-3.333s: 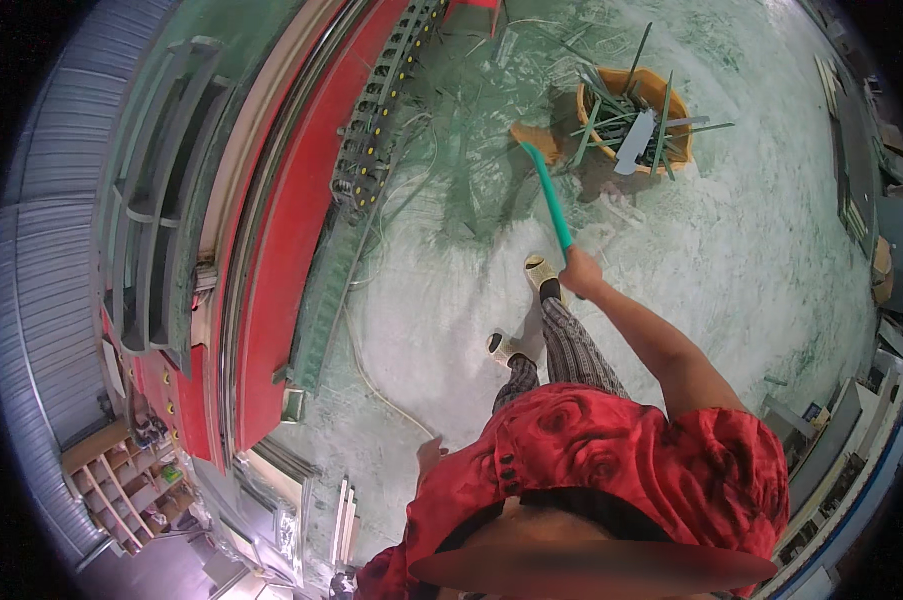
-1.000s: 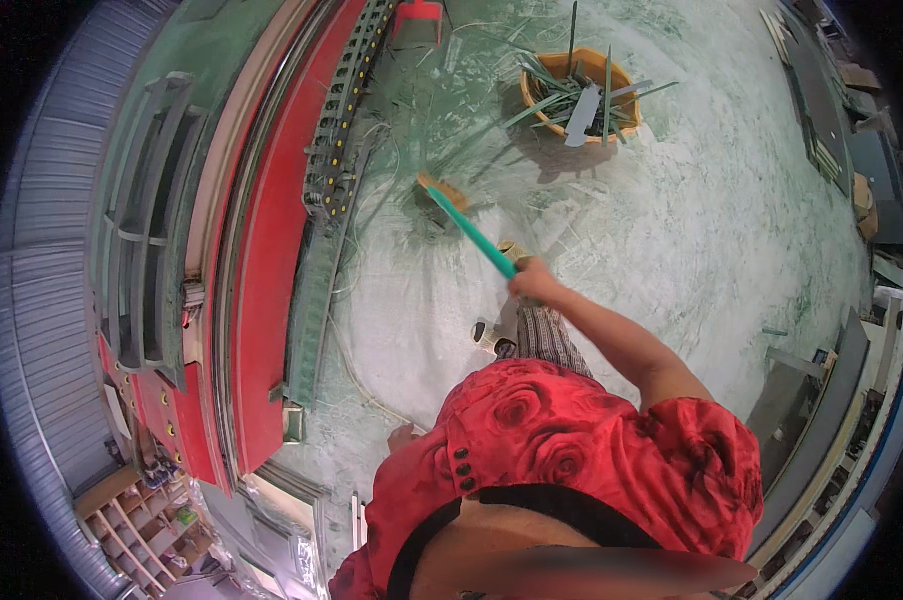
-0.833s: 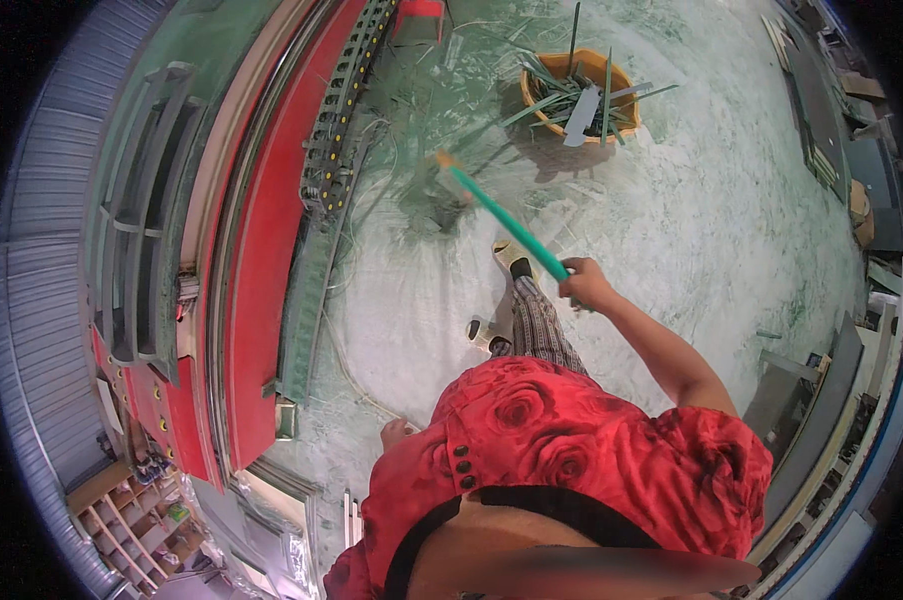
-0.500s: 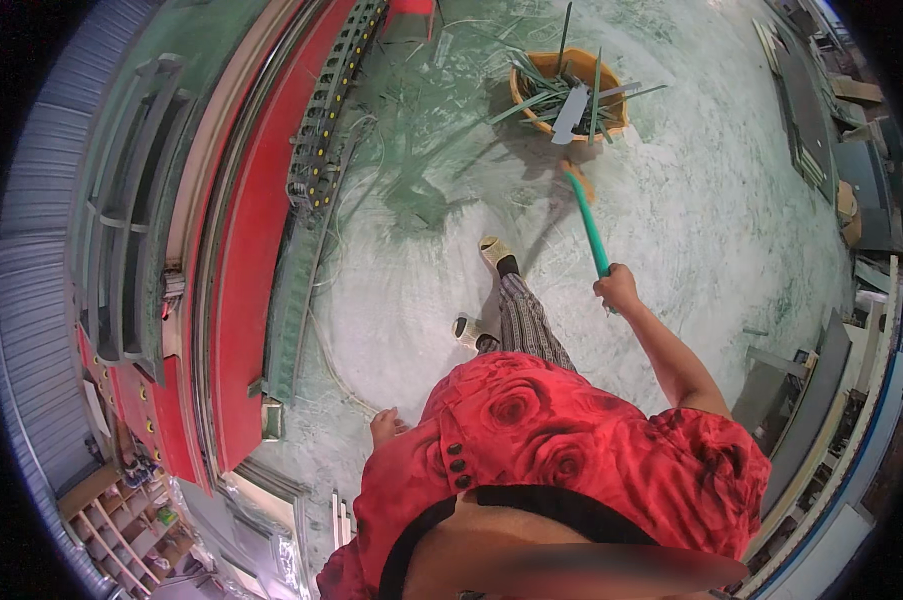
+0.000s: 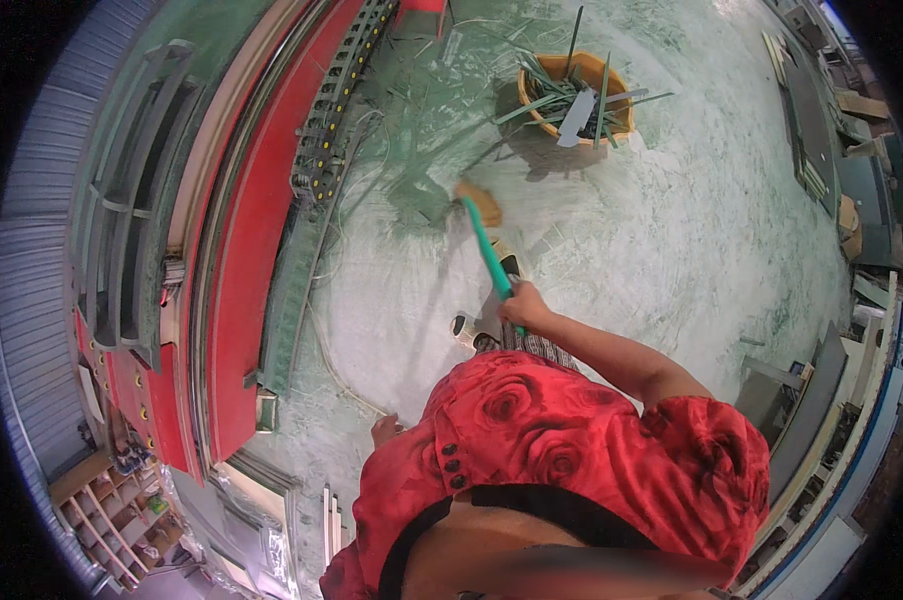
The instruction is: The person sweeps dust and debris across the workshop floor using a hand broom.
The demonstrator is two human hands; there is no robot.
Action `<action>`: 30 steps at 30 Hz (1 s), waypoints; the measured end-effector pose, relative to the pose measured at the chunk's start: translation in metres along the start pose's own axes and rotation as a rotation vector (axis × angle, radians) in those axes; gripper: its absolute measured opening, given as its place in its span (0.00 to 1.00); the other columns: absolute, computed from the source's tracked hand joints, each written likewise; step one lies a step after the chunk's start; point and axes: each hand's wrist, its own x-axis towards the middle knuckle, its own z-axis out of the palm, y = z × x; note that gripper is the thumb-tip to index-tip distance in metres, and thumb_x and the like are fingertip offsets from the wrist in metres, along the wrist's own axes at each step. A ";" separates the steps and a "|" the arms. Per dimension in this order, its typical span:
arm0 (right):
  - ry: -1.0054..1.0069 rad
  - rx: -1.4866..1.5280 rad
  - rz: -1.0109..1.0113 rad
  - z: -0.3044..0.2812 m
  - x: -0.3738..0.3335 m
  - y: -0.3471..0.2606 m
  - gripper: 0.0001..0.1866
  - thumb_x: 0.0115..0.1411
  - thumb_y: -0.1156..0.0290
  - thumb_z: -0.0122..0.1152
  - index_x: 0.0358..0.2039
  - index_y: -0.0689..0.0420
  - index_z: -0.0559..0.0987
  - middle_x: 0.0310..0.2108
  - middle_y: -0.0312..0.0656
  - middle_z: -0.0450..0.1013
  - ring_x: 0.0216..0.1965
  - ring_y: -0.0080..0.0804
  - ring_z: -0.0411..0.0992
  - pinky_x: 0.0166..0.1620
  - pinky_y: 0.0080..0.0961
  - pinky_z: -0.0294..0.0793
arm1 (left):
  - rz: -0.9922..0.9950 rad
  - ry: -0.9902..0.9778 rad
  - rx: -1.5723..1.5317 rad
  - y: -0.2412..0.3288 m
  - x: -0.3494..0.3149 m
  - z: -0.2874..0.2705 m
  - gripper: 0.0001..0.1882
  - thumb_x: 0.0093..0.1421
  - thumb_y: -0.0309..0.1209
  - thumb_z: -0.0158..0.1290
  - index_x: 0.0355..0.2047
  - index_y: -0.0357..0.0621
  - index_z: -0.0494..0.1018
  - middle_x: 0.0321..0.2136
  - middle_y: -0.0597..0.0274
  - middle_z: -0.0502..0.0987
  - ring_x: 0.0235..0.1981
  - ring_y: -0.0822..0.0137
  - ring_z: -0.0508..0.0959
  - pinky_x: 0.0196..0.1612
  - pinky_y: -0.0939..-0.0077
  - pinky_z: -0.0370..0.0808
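Right hand sweeping a green-handled broom across a dusty workshop floor.

The right hand is closed tightly round the upper end of the broom, whose green handle slants away toward 11 o'clock; its tan brush head rests on the floor just beside a heap of thin green strips. At 12 o'clock from the brush head, well apart from it, stands an orange tub stuffed with long green offcuts and a pale flat piece. The left hand hangs low at 8 o'clock from the right, holding nothing, fingers loosely curled, mostly hidden behind the red rose-print top. A long red machine with a black cable chain runs along the 9 o'clock side. Two shoes show just beside the right hand.
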 end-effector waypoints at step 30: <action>0.548 0.295 0.356 -0.251 0.041 0.133 0.07 0.31 0.78 0.54 0.12 0.68 0.69 0.09 0.47 0.65 0.09 0.36 0.66 0.14 0.31 0.64 | -0.096 -0.110 0.243 0.188 0.006 0.064 0.24 0.51 0.36 0.46 0.48 0.43 0.57 0.30 0.54 0.66 0.23 0.61 0.71 0.20 0.67 0.70</action>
